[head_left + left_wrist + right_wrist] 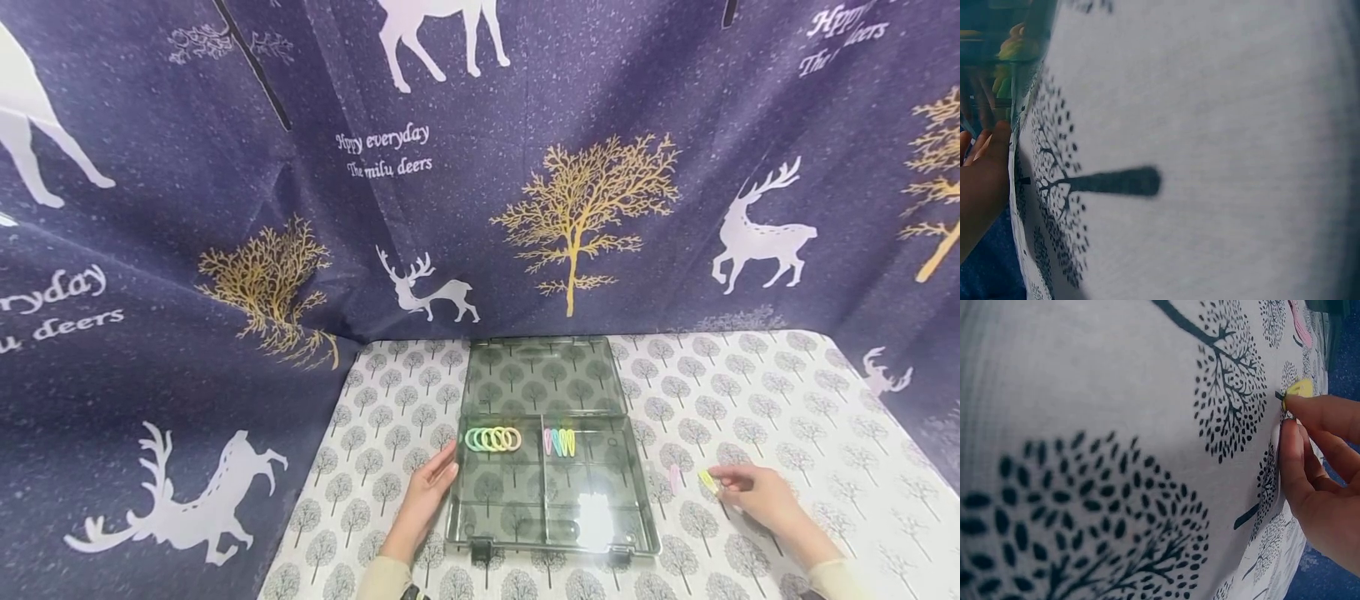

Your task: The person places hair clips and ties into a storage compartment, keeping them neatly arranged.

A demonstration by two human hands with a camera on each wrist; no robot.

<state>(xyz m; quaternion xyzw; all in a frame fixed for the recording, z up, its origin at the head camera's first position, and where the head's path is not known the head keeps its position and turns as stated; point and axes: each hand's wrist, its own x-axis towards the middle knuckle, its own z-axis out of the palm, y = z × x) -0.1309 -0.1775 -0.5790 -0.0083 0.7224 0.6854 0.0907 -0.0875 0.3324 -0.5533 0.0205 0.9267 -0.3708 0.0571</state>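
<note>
My right hand [761, 496] pinches a yellow snap hair clip [707, 481] between thumb and fingertips, low over the tablecloth. In the right wrist view the yellow clip's end sticks out past the fingertips. A pink hair clip [673, 478] lies on the cloth between that hand and a see-through grey-green plastic box [651, 508]. Against the box's left wall rests my left hand [423, 504], fingers fairly straight. Inside the box, a row of pastel rings [492, 439] lies in the left compartment, and several pink, teal and yellow hair clips [559, 442] line up in the right one.
The box lid [543, 379] lies folded back behind it, on the tree-print tablecloth [345, 483]. A dark blue curtain [465, 208] with deer and trees hangs behind the table and along its left side.
</note>
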